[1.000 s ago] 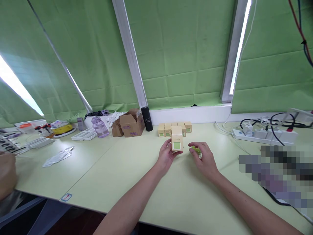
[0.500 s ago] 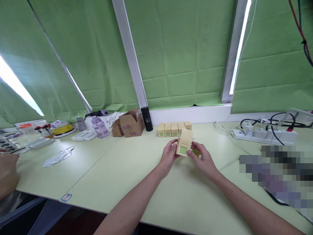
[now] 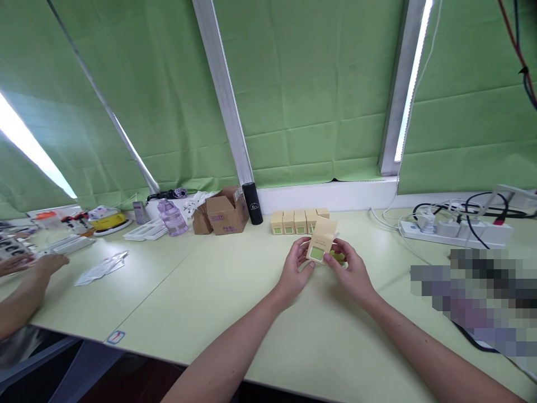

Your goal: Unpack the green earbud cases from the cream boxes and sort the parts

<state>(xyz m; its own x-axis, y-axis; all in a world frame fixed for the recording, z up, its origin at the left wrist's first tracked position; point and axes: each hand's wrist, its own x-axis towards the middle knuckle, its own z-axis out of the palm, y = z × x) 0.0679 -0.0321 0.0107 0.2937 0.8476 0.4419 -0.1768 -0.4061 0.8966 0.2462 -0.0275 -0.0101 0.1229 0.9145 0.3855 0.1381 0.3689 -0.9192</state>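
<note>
A small tan cardboard box (image 3: 322, 236) with a green panel near its lower end is held above the table, its long flap pointing up and away. My left hand (image 3: 296, 270) grips its left side, the thumb at the lower edge. From the right, my right hand (image 3: 349, 268) pinches it, thumb on the front by the green panel. Something yellow-green shows behind the right fingers, too covered to name. Just beyond stands a row of several similar tan boxes (image 3: 288, 222) with green panels.
At the back stand an opened brown carton (image 3: 227, 213), a black cylinder (image 3: 252, 204) and a purple bottle (image 3: 172, 218). A power strip (image 3: 455, 232) with cables lies right. White packets (image 3: 102, 268) lie left, near a co-worker's hand (image 3: 51, 264). A blurred patch covers the right edge.
The box has tilted and shifted slightly right in my hands, its flap leaning further over. My left thumb has slid down to the lower edge. The co-worker's hands have reached further onto the table.
</note>
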